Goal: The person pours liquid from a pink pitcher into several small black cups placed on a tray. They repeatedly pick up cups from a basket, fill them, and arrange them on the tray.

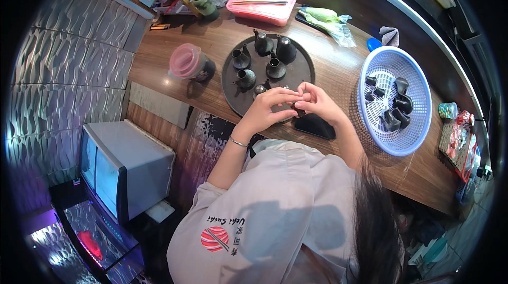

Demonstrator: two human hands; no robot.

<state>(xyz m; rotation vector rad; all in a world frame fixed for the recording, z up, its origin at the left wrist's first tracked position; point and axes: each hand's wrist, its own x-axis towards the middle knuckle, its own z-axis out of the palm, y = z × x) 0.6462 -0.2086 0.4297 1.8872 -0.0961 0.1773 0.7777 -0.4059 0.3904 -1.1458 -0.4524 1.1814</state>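
My left hand (272, 103) and my right hand (317, 103) meet over the near edge of a round dark tray (307, 60). A small dark piece (300, 112) shows between their fingertips; the fingers partly cover it, so its exact kind is unclear. On the tray stand several small dark ceramic sauce pots (276, 68) with side spouts. Some, like the far right pot (286, 49), have round-topped stoppers, while others have open necks. One pot (260, 89) stands close beside my left hand, partly hidden. A dark phone-like slab (314, 126) lies below my right hand.
To the right, a blue-white plastic basket (362, 97) holds several black pots and small pieces. A pink-lidded jug (186, 62) stands left of the tray. Behind are a pink lidded box (262, 6) with chopsticks on it and a plastic-wrapped green item (323, 15).
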